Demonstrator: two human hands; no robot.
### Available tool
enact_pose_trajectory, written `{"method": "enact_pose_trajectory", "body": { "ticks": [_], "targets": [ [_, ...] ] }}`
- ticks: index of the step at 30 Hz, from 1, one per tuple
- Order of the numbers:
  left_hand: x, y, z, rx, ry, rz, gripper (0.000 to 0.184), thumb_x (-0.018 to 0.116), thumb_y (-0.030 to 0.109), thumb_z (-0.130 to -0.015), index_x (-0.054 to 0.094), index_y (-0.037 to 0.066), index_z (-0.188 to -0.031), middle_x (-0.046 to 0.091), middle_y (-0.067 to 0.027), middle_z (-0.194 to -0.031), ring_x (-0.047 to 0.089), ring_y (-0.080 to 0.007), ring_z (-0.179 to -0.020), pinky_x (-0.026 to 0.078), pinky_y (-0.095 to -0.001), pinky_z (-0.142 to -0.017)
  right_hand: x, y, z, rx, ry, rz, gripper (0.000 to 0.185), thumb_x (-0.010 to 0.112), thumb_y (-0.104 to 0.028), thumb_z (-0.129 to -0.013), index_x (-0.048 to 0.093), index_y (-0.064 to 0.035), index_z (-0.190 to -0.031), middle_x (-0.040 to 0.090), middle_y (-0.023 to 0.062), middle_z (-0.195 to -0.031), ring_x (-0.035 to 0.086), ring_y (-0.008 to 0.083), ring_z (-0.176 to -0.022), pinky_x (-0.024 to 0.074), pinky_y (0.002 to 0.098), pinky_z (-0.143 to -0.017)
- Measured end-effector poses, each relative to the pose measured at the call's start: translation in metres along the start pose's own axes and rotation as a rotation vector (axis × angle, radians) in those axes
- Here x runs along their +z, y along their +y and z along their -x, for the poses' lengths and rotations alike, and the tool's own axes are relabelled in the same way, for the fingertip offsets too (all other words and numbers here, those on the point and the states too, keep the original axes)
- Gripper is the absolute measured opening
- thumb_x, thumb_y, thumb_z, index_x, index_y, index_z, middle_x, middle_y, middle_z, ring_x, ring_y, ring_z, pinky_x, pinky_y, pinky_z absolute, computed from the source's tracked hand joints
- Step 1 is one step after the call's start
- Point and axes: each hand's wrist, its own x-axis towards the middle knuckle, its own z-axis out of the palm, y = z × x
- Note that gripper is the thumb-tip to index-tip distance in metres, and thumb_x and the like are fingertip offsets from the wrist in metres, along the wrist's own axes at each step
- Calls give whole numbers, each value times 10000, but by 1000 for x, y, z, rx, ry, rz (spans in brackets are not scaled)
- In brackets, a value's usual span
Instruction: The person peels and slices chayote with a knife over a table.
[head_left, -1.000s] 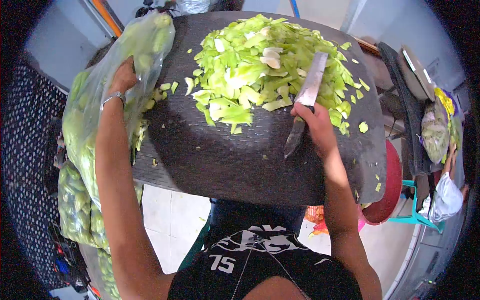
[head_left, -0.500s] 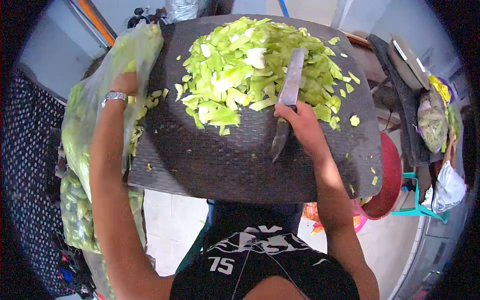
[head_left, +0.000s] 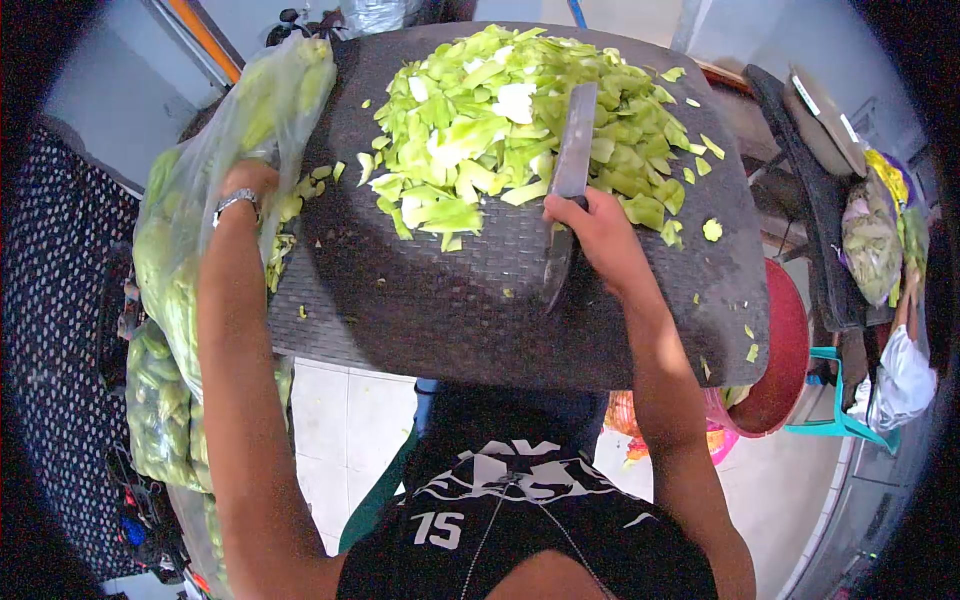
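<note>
My right hand (head_left: 598,232) is closed round the handle of a large knife (head_left: 575,145), whose blade points away from me over the near side of a heap of cut green vegetable pieces (head_left: 450,150). The heap lies on a dark woven-pattern tabletop (head_left: 420,320). On the left, my left hand (head_left: 250,180) reaches into a clear plastic bag (head_left: 165,240) of pale green vegetables, at the table's left edge. Its fingers are hidden there, so what they grip cannot be made out.
Below the bag hangs or stands another clear bag of green vegetables (head_left: 165,420). A red tub (head_left: 785,350) stands under the table's right edge, by a teal stool (head_left: 840,420). Farther right are bagged vegetables (head_left: 868,240) and a white plastic bag (head_left: 903,380). Loose scraps (head_left: 712,230) lie around the heap.
My left hand has shifted slightly within the bag, its wrist bent more. The knife stays in my right hand over the heap's near side. The whole view has shifted a little.
</note>
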Motion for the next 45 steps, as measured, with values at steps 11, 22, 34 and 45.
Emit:
{"method": "enact_pose_trajectory", "body": {
  "ticks": [11, 22, 34, 45],
  "targets": [
    [-199, 73, 181, 109, 248, 158, 682, 751, 416, -783, 606, -41, -1268, 691, -245, -1149, 686, -358, -1065, 538, -436, -951, -2, 8, -1, -152, 273, 106, 136, 642, -147, -920, 632, -15, -950, 633, 66, -692, 597, 155, -549, 468, 312, -509],
    [-68, 202, 257, 371, -1121, 2578, 757, 564, 604, -947, 464, 37, -1438, 575, -260, -1340, 587, -464, -1212, 552, -663, -885, -34, -53, -23, 20, 92, -325, 266, 668, -239, -960, 564, -51, -1117, 477, -30, -650, 454, 62, -480, 340, 244, -424],
    [-84, 277, 258, 737, -961, 2003, 805, 860, 122, -726, 477, 45, -1429, 639, -135, -1247, 643, -274, -1139, 529, -452, -1003, -32, -33, -14, -358, 234, 384, 361, 732, -380, -932, 659, -26, -922, 607, 76, -699, 546, 151, -655, 467, 322, -650],
    [-58, 278, 265, 900, -49, 1314, 736, 945, 147, -595, 632, 17, -1249, 705, -89, -1171, 666, -214, -1082, 520, -371, -975, -19, -52, 5, -315, -85, 672, 781, 789, -566, -786, 549, -128, -1387, 721, 201, -1012, 707, 405, -957, 534, 418, -804]
  ]
}}
